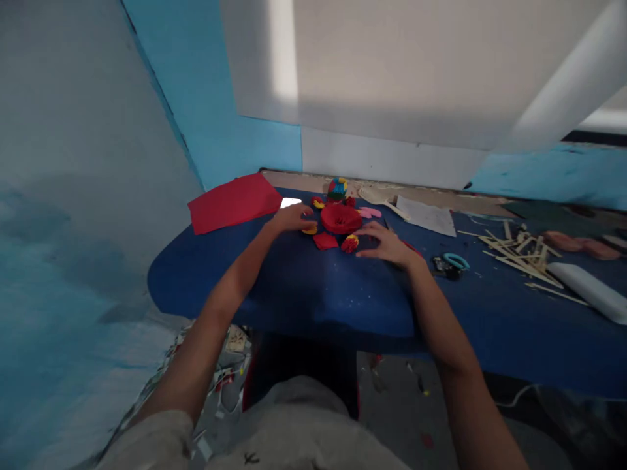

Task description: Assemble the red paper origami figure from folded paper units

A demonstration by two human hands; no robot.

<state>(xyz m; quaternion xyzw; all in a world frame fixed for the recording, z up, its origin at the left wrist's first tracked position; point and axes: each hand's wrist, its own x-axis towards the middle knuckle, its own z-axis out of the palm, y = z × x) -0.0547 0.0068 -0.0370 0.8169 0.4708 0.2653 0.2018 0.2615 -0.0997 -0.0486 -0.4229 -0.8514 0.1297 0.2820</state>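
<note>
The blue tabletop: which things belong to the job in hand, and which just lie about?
Likely the job, near the left hand and right hand:
- red dish-shaped piece
- red-and-yellow bundle
- small red square

Seemingly lying about:
- wooden sticks
- white sheet

The left forearm (235, 287) is stretched towards 1 o'clock, the right forearm (443, 320) towards 11; the left hand (292, 219) is loosely curved, the right hand (385, 243) held with fingers parted.

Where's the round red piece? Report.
Near the head view's centre, the round red piece lies on the blue table between the left hand and right hand, just beyond the small red square.
</note>
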